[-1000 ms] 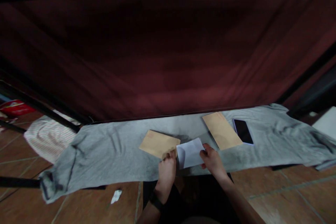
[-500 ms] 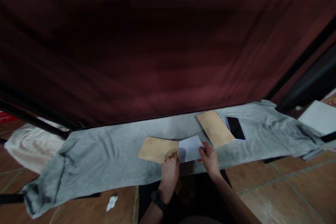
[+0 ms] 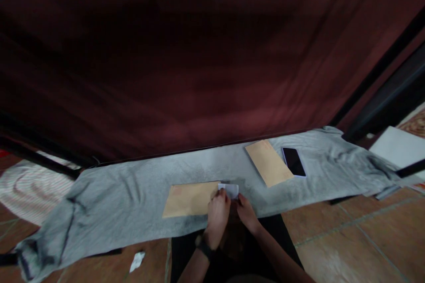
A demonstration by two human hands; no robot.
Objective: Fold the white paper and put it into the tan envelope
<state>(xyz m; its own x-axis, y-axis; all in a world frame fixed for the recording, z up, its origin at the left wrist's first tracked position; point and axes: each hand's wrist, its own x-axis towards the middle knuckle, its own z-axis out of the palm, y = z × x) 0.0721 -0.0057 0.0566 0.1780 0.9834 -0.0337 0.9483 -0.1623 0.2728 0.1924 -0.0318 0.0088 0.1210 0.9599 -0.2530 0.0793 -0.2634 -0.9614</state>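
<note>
1. We sit before a narrow worktop (image 3: pixel 122 203) draped in grey cloth, its far edge running along a dark red panel (image 3: pixel 212 75).
2. Our left hand (image 3: pixel 219 210) reaches over the near edge, about midway along, its fingers pinching the right end of a brown envelope (image 3: pixel 189 199).
3. That envelope lies left of our hands, closer to the near edge than to the far one, its long sides roughly along the worktop.
4. Our right hand (image 3: pixel 247 213) is just beside the left at the near edge; its grip is closed on the lower right corner of a white paper (image 3: pixel 229 190).
5. The paper meets the envelope's right end; our left fingers cover part of it, so we cannot tell how far it goes inside.
6. Toward the far edge, right of our hands, a second envelope (image 3: pixel 268 162) lies slantwise, its near right corner meeting a dark-screened phone (image 3: pixel 294 162).
</note>
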